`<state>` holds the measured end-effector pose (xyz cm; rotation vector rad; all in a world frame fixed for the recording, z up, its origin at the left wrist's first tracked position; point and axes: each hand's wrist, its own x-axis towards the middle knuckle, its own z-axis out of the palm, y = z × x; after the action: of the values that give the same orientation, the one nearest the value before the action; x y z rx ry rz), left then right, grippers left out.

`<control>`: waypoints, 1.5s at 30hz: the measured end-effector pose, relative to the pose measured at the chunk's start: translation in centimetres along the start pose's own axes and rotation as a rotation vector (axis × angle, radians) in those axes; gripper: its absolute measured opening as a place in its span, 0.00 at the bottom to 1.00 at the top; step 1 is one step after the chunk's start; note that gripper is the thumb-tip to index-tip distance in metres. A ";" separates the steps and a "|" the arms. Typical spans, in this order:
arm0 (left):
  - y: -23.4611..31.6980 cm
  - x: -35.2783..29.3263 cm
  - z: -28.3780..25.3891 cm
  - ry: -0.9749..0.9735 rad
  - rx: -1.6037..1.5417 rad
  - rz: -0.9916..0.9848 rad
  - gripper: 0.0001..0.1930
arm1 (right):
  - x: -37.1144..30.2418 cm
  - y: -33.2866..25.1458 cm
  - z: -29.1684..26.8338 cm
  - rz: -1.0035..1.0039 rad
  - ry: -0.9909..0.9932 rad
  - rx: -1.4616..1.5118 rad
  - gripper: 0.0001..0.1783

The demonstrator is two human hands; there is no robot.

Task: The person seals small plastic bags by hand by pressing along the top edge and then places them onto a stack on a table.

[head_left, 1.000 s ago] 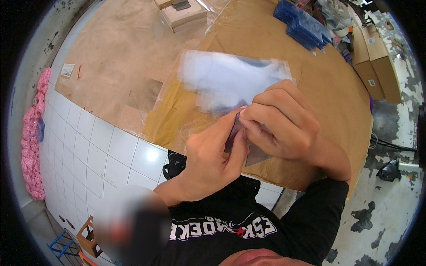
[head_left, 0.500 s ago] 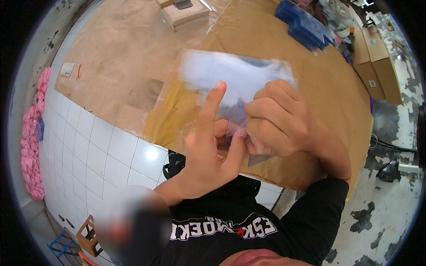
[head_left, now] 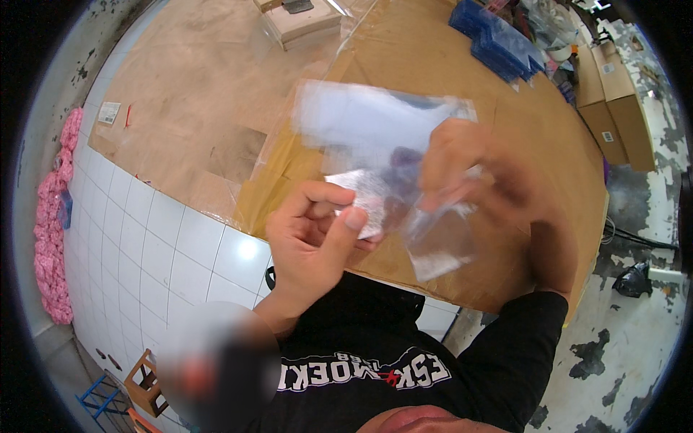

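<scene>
Between the thumb and fingers of my left hand (head_left: pixel 310 231) is a small whitish, silvery packet (head_left: pixel 367 196) with a wrinkled surface. My right hand (head_left: pixel 465 166), smeared by motion, is closed on a small clear plastic bag (head_left: pixel 442 245) that hangs below its fingers. The bag is just right of the packet, over the brown-covered table (head_left: pixel 538 238). Beyond both hands lies a pile of clear plastic sleeves (head_left: pixel 361 115), glossy and partly covered by my right hand.
A wooden box (head_left: pixel 307 25) sits at the table's far edge. Blue flat pieces (head_left: pixel 498 47) are stacked at the far right, near clear plastic wrap. Cardboard boxes (head_left: pixel 610 108) stand beyond the right edge. A pink bundle (head_left: pixel 52 245) lies along the left wall.
The whitish packet has come into sight in my left hand, whose raised index finger is now bent onto it. My right hand has moved right, away from the left, with the clear bag.
</scene>
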<state>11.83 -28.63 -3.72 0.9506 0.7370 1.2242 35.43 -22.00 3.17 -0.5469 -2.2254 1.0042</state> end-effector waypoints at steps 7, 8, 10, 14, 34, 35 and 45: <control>-0.2 -0.9 -1.0 -0.015 0.134 0.019 0.04 | -1.1 1.3 -5.1 0.150 0.670 0.693 0.10; -0.3 -0.9 -1.1 -0.032 0.199 0.015 0.04 | -1.2 1.7 -5.4 0.154 0.668 0.645 0.10; 0.4 -0.8 -1.2 -0.167 0.343 0.088 0.03 | -1.4 2.9 -5.4 0.162 0.664 0.547 0.11; 0.7 -0.7 -0.6 -0.293 0.366 0.167 0.03 | -0.4 4.8 -3.5 0.373 0.327 -0.010 0.07; 1.0 -1.4 1.5 -0.304 0.120 -0.073 0.21 | 3.4 2.2 0.0 0.088 0.277 -0.657 0.12; 1.0 -1.2 1.8 -0.250 0.071 -0.085 0.23 | 2.9 0.8 -0.2 0.090 0.249 -0.615 0.13; 0.1 0.0 2.0 -0.196 0.183 -0.209 0.14 | 0.3 -3.0 3.0 0.202 0.185 -0.550 0.11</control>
<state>13.50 -28.99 -2.78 1.0969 0.7794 0.8790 32.79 -25.24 4.07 -1.0755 -2.2990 0.3935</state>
